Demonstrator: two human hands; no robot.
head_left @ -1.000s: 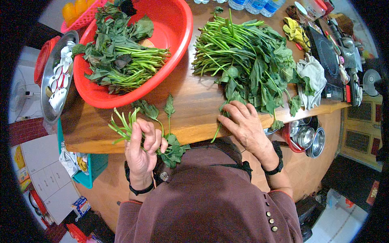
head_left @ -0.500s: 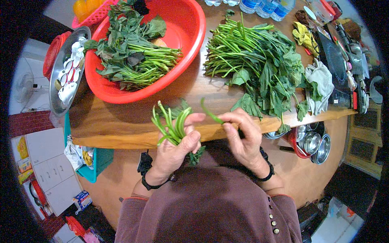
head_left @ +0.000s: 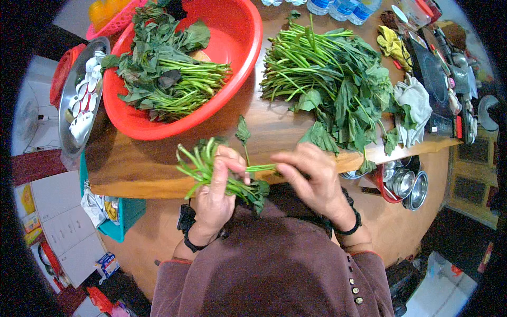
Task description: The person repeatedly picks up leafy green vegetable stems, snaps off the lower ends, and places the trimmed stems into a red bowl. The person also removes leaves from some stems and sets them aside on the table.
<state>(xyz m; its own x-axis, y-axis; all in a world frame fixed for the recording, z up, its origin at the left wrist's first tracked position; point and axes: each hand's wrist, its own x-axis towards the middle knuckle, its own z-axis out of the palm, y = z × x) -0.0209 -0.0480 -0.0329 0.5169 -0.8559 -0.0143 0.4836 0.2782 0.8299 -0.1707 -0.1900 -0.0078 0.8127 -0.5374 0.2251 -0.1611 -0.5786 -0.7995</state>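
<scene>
My left hand (head_left: 217, 193) is closed around a small bunch of leafy green stems (head_left: 198, 166), cut ends up and leaves hanging below the fist. Between the fingertips of my right hand (head_left: 311, 171) is one thin green stem (head_left: 261, 168), stretched across to the left fingers. Both hands are above the table's near edge. Beyond them on the right lies a large pile of leafy greens (head_left: 327, 79). More greens (head_left: 174, 79) rest in the tilted-looking red basin (head_left: 240, 68) at the far left.
The wooden table (head_left: 153, 164) carries water bottles (head_left: 343, 9) at the back, a yellow cloth (head_left: 393, 47), a white cloth (head_left: 414, 108) and a black cooktop (head_left: 433, 74) on the right. A metal tray (head_left: 68, 142) stands left of the basin. Below are a teal bin (head_left: 127, 214) and metal bowls (head_left: 417, 190).
The left hand has turned, tilting its bunch leftward. The right hand has brought its stem from upright to level, against the left fingers. The view has shifted slightly.
</scene>
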